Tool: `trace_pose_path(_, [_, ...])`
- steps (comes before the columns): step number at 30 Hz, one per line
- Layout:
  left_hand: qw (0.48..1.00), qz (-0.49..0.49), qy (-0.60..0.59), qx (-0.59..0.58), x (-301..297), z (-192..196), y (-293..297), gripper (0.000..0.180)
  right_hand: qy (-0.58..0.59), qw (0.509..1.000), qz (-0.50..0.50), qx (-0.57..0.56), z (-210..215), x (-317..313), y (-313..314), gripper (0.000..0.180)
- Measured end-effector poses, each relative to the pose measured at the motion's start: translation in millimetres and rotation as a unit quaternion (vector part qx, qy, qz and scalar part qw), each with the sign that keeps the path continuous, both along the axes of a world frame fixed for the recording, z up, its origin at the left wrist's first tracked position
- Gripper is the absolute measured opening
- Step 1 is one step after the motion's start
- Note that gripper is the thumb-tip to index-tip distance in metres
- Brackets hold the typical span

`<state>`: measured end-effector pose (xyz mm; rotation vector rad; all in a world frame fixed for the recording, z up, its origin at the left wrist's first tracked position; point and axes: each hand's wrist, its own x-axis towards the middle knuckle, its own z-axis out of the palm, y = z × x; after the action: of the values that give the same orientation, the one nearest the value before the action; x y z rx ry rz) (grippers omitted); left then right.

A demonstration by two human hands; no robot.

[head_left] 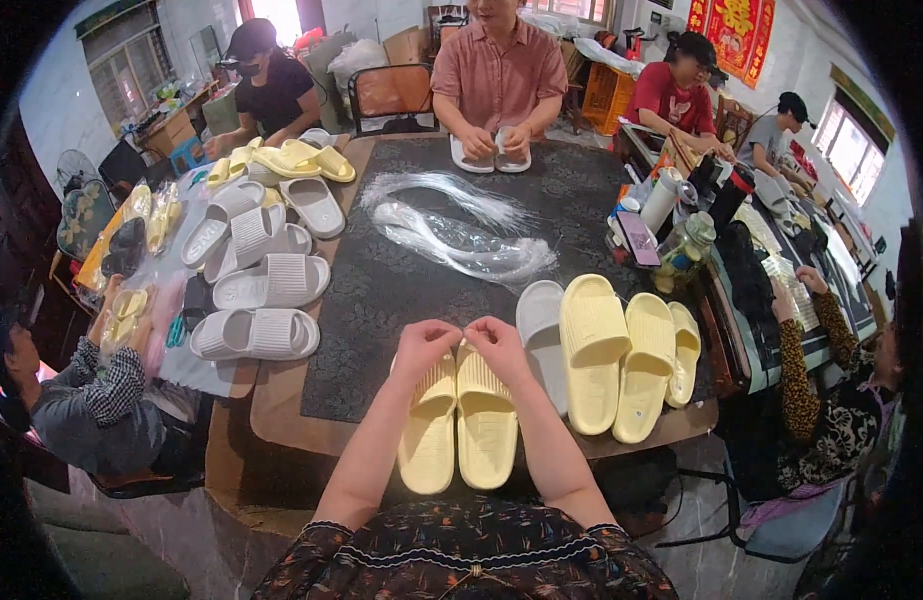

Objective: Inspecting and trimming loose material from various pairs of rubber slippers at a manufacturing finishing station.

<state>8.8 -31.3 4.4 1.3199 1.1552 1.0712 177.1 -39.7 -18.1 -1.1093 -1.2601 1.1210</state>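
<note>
A pair of pale yellow slide slippers, the left slipper beside the right slipper, lies at the near table edge with heels toward me. Over their toe ends, my left hand and my right hand meet with fingertips pinched close together. Whatever they pinch is too fine to make out. Beyond my hands are two bundles of clear thin plastic strands. Right of my right hand lie a grey slipper and several yellow slippers.
Grey slippers and yellow slippers are heaped on the left. Bottles, including a clear jar, and a phone stand at the right. Across the dark-topped table, a person handles grey slippers; other people work on both sides.
</note>
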Motion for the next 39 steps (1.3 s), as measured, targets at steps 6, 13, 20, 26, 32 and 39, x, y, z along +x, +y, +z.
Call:
trace_pose_path(6, [0.999,0.03,-0.029,-0.016,0,3,2,0.013,0.001,0.999,-0.023,-0.026,-1,1,1,0.013])
trace_pose_path(13, [1.0,0.009,0.011,-0.023,0,5,1,0.014,-0.035,0.999,-0.017,-0.025,-2,2,2,0.012])
trace_pose_path(20, [1.0,-0.018,-0.002,-0.018,1,-7,3,0.018,-0.073,0.997,0.027,0.008,-8,3,3,0.011])
trace_pose_path(26, [0.999,0.033,-0.033,-0.012,-3,0,2,0.015,-0.003,1.0,-0.008,-0.012,-1,-2,3,0.012])
trace_pose_path(32, [1.0,0.006,0.011,0.013,2,2,0,0.016,-0.029,0.999,-0.015,0.001,-8,2,5,0.011])
trace_pose_path(39, [0.999,-0.013,0.02,0.029,-2,-9,4,0.012,-0.038,0.998,0.037,-0.015,3,-1,0,0.011])
